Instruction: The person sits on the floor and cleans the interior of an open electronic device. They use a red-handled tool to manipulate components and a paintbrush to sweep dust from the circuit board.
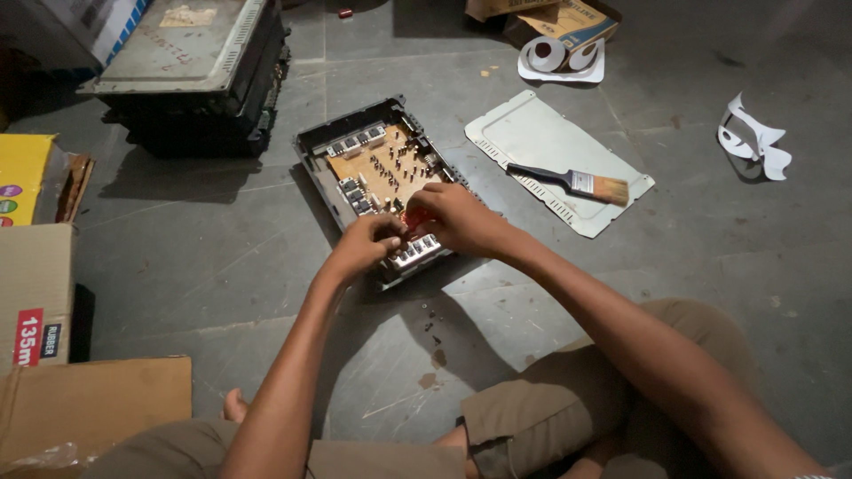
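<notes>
Both hands, left hand [366,241] and right hand [457,217], seemingly pinch over the circuit board [390,168].

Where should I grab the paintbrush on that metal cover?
Grip the paintbrush by its dark handle, the upper-left end, coming from above. It lies flat on the metal cover, bristles pointing right, handle end nearest the open circuit board, so the handle is the free, slim part.

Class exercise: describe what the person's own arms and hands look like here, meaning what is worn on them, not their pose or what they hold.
Both arms are bare from the hands up to the frame edge: no sleeves show. The left hand and right hand wear no gloves, and no rings, watch or bracelet can be made out in the dim light. The only clothing in view is khaki-brown shorts over the folded legs.
</notes>
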